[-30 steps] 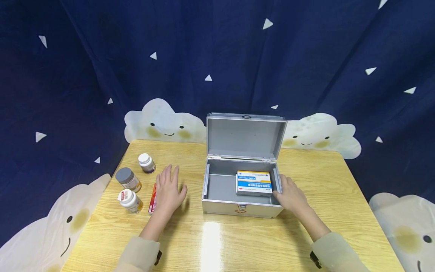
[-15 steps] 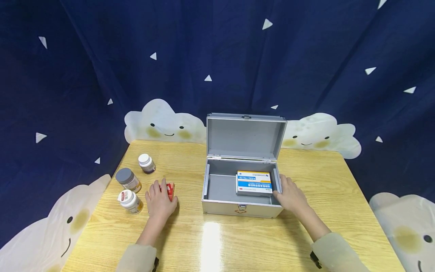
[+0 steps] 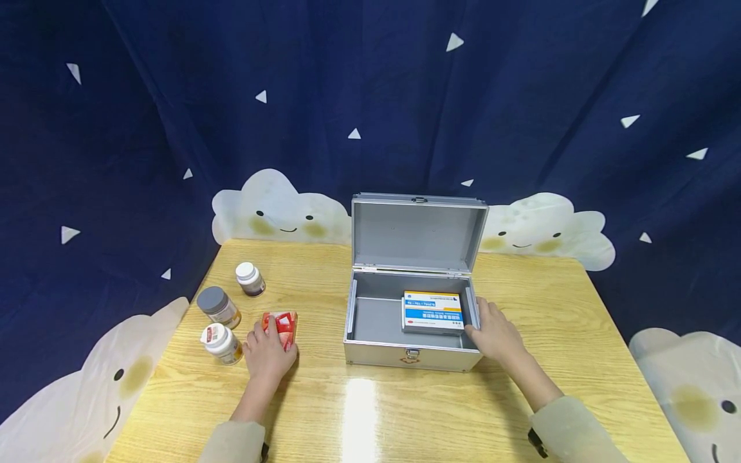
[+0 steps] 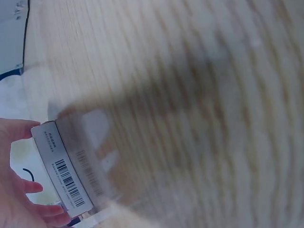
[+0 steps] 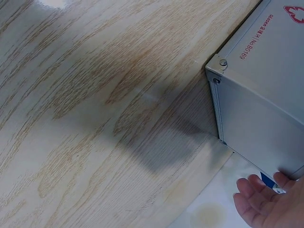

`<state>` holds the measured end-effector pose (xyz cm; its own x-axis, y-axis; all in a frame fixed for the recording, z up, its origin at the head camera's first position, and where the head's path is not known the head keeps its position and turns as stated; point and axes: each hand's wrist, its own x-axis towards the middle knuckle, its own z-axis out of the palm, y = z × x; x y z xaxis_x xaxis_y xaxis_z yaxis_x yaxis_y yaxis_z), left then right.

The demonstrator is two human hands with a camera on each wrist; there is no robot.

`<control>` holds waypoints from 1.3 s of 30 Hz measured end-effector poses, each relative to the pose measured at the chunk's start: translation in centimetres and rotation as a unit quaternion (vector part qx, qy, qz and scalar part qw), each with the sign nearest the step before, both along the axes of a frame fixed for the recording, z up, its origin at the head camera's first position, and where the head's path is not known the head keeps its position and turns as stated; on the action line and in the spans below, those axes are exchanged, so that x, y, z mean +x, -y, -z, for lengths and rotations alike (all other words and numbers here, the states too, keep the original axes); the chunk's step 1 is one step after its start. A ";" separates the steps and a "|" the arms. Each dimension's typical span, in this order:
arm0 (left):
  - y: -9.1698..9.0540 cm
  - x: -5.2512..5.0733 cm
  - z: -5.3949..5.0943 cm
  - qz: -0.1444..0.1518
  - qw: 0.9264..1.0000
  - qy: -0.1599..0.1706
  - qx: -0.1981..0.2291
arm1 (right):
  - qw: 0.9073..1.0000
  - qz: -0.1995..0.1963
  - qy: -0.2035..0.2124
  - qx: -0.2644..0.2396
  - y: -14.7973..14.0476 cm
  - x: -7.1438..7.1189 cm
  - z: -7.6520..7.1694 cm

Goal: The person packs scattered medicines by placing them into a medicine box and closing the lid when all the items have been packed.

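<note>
"Metal case [image 3: 376, 355] first: what is it holding?"

"It is standing on the wooden table [image 3: 556, 347], its flat grey lid [image 3: 417, 235] rising at twelve o'clock. Inside, toward three o'clock, a white, blue and yellow medicine carton [image 3: 433, 313] is lying flat. I'm counting one for certain; whether another is hiding beneath, I cannot tell."

"What is being gripped?"

"The left hand [image 3: 268, 357] is gripping a glossy red medicine carton [image 3: 285, 323], thumb and fingers pressing opposite edges. That carton is sitting at the case's nine o'clock, resting on the wood or just above it, and in the left wrist view its narrow white side is showing a barcode [image 4: 70, 183]. The right hand [image 3: 499, 333] is gripping the case's wall at three o'clock, its thumb reaching over the rim, its fingers lying outside."

"And what else is standing about, counted?"

"Three rounded bottles. Taking the red carton as the dial's centre, a dark-labelled, white-capped bottle [image 3: 250, 280] is standing at eleven, a grey-capped bottle [image 3: 219, 307] between nine and ten, and a sticker-capped white bottle [image 3: 222, 344] at nine."

"Textures?"

"The tabletop is showing streaky pale grain, and a navy cloth [image 3: 312, 83] is hanging behind, carrying white triangles and smiling clouds."
</note>
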<state>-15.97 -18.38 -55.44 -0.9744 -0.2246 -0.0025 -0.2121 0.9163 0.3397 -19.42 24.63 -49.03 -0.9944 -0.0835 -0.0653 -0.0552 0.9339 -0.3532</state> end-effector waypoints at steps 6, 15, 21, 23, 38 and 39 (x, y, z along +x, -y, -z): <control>0.1 -0.1 0.5 -0.017 0.999 0.015 0.027 | 1.000 0.001 0.002 0.002 0.0 0.0 0.0; 0.0 0.0 0.6 -0.032 0.998 0.028 0.038 | 1.000 0.002 0.005 0.002 0.0 0.0 0.1; 0.1 0.0 0.7 -0.039 0.998 0.036 0.043 | 1.000 0.001 0.004 0.001 0.0 -0.1 0.1; 0.1 0.0 0.7 -0.040 0.997 0.036 0.046 | 1.000 0.001 0.002 0.000 0.0 -0.1 0.1; -0.1 0.0 0.3 -0.045 0.997 0.019 0.056 | 1.000 0.002 0.006 -0.002 0.0 -0.1 0.0; -0.1 -0.1 0.2 -0.045 0.997 0.014 0.057 | 1.000 0.001 0.005 -0.001 0.0 0.0 0.0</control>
